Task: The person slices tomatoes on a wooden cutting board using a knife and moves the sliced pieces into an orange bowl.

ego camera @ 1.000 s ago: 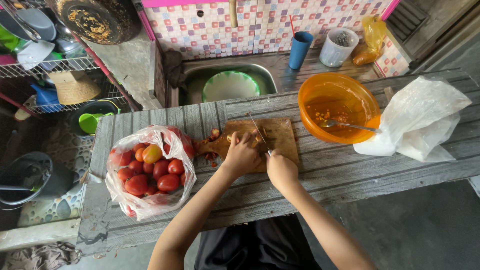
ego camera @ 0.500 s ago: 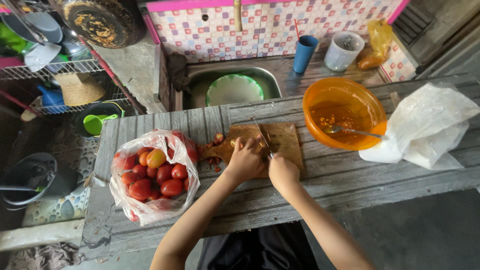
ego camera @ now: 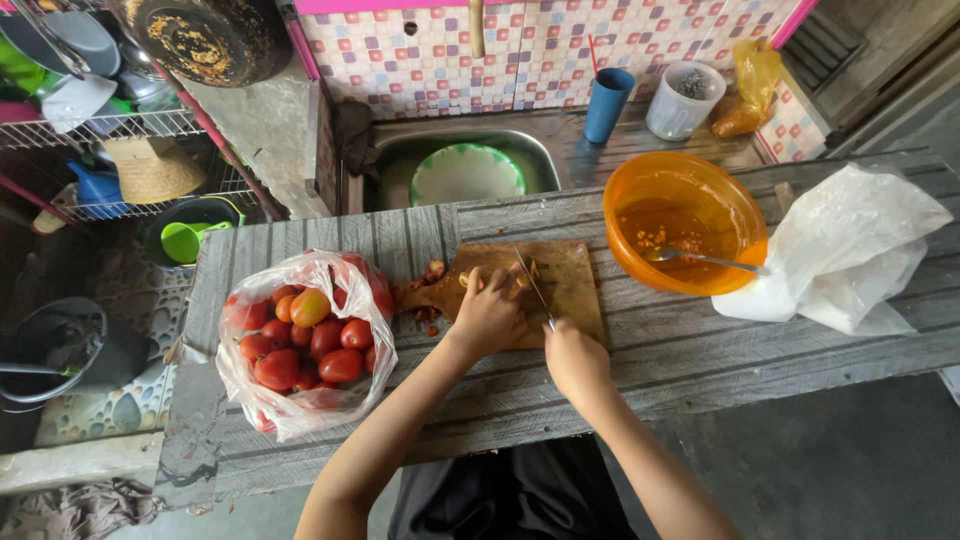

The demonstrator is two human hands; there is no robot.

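The right hand [ego camera: 575, 358] is closed around the handle of a knife [ego camera: 533, 285], and the blade runs up and a little to the left from this hand, across the wooden cutting board [ego camera: 570, 290]. The left hand [ego camera: 487, 313] lies flat on the board with the fingers [ego camera: 497, 282] curled down over a small piece of tomato [ego camera: 470, 279]; this grip is closed on the piece, but how much of it is left I cannot tell, because the fingers cover it.

The important relation is this: the tomato piece lies to the left of the blade, just beside it, so the long axis of the knife passes close along the fingertips of the left hand. The left hand is the nearer one to the piece; the right hand stays at the near edge of the board.

On the grey wooden surface [ego camera: 700, 350], left of the board, stands a plastic bag of tomatoes [ego camera: 305, 340] (mostly red, one yellowish on top). Some red scraps [ego camera: 425, 290] lie at the left end of the board. To the right is an orange bowl [ego camera: 685, 215] with a spoon [ego camera: 700, 258] in it, and beside it a white plastic bag [ego camera: 850, 250]
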